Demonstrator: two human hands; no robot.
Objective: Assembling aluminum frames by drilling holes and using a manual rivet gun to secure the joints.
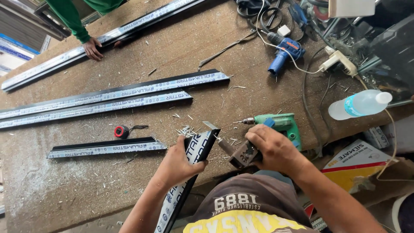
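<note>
Brown workbench (181,47), dusty, littered with metal shavings (186,129) thickest near its front edge.

Left hand (181,164): fingers clamped around a black metal strip (196,151) covered in white printed film. Strip runs from the bench edge down toward 7 o'clock, off the bench and past the person's shirt; its cut end rests on the bench among the shavings.

Right hand (274,149): fingers closed over a dark metal hand tool (241,153), its nose pointing toward 10 o'clock and touching or just short of the strip's cut end; cannot tell which.

Just behind the right hand, at 12 o'clock from it: green drill (280,123) lying on its side, bit pointing to 9 o'clock.

Other items:
- Short strip piece (105,148) at 9 o'clock from the left hand, flat on the bench.
- Small red and black tape measure (121,131) just above that piece.
- Two long strips (116,97) lying side by side across the bench middle, touching.
- Another long strip (108,36) at the far edge, a co-worker's hand (92,48) in a green sleeve resting on it.
- Blue drill (284,54) at 1 o'clock, amid tangled cords.
- White power strip (340,60) beside it.
- Clear water bottle (360,104) on its side at 3 o'clock.
- Cardboard box (355,166) below the bench edge, right.
</note>
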